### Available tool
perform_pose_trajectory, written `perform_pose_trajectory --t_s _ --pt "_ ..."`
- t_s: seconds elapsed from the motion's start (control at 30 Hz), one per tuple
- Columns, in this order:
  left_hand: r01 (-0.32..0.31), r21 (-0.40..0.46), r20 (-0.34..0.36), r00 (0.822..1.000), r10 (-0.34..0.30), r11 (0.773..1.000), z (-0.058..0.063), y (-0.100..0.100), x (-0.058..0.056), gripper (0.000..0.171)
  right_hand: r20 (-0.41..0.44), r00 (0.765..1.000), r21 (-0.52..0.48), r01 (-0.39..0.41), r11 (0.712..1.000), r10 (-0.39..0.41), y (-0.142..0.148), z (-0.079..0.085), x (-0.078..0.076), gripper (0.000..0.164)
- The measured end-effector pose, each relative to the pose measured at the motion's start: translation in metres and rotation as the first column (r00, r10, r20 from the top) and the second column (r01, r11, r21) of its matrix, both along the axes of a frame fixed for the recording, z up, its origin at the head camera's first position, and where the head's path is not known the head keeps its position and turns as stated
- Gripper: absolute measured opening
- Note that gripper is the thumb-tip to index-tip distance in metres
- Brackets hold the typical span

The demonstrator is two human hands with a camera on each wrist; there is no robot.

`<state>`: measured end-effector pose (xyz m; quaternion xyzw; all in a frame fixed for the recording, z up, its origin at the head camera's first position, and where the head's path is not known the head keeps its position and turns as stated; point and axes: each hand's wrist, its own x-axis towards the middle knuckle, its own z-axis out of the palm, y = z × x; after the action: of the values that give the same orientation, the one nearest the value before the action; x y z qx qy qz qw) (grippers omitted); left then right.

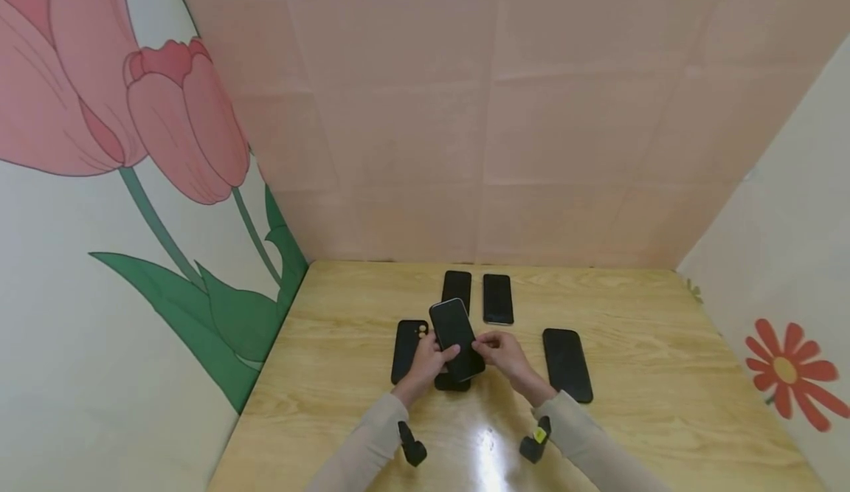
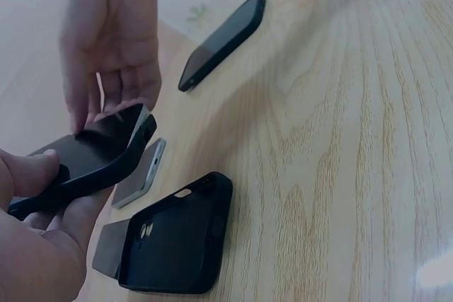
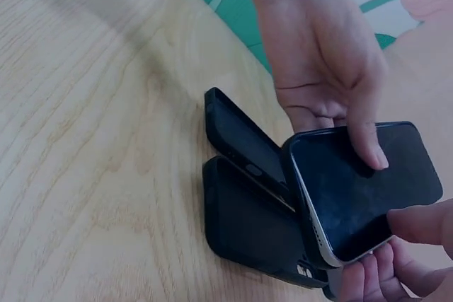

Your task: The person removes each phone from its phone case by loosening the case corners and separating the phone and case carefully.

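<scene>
My left hand (image 1: 428, 365) holds a phone (image 1: 455, 333) above the table, thumb over its dark screen and fingers beneath. A black phone case (image 2: 117, 175) wraps the phone's back and sides. At one end, the phone's pale edge (image 3: 320, 235) stands out above the case rim. My right hand (image 1: 502, 352) pinches the phone's right side, thumb at the screen's edge and fingertips below. Under the held phone lies a black case (image 2: 177, 238), inside facing up, mostly hidden in the head view. Left of it lies another black case (image 1: 406, 352) with camera holes.
Two dark phones (image 1: 498, 299) (image 1: 458, 285) lie toward the back of the wooden table (image 1: 332, 374); the left one is partly covered by the held phone. To the right lies a black phone (image 1: 567, 365). Walls surround the table's back and sides.
</scene>
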<state>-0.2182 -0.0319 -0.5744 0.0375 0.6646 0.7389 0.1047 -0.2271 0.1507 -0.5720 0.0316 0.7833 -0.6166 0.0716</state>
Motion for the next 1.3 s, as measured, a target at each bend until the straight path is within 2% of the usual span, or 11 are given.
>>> perform_pose_trajectory --t_s 0.13,0.23,0.33,0.53,0.6,0.77,1.03,1.3 --pt "0.01 0.014 -0.003 1.0 -0.009 1.0 0.018 -0.003 0.009 0.032 0.033 0.999 -0.022 -0.016 1.0 0.017 0.002 -0.002 -0.002 0.021" --pt "0.012 0.006 0.008 1.0 -0.012 1.0 0.018 -0.003 0.009 0.03 0.043 0.999 -0.022 -0.027 0.999 0.028 0.002 -0.002 -0.003 0.019" --pt "0.016 0.0 0.023 1.0 -0.016 1.0 0.013 -0.003 0.006 0.028 0.05 0.998 -0.031 -0.033 0.999 0.034 0.003 -0.001 -0.003 0.018" --pt "0.026 -0.006 0.041 0.999 -0.026 1.0 -0.013 -0.003 -0.006 0.03 0.053 0.997 -0.023 -0.056 0.998 0.057 0.006 0.0 -0.001 0.018" --pt "0.031 -0.001 0.045 0.999 -0.031 1.0 -0.016 -0.003 -0.007 0.032 0.049 0.996 -0.008 -0.071 0.997 0.072 0.006 0.0 -0.001 0.019" --pt "0.04 0.012 0.049 0.998 -0.041 0.999 -0.016 -0.004 -0.007 0.03 0.031 0.994 -0.007 -0.102 0.995 0.103 0.006 0.0 -0.001 0.018" --pt "0.097 0.027 0.038 0.994 -0.098 0.995 -0.016 -0.007 -0.006 0.029 0.038 0.994 -0.018 -0.097 0.995 0.098 0.008 -0.003 0.0 0.016" --pt "0.088 0.051 0.039 0.995 -0.09 0.995 -0.018 -0.008 -0.007 0.03 0.032 0.993 -0.018 -0.111 0.994 0.112 0.009 -0.003 0.001 0.019"
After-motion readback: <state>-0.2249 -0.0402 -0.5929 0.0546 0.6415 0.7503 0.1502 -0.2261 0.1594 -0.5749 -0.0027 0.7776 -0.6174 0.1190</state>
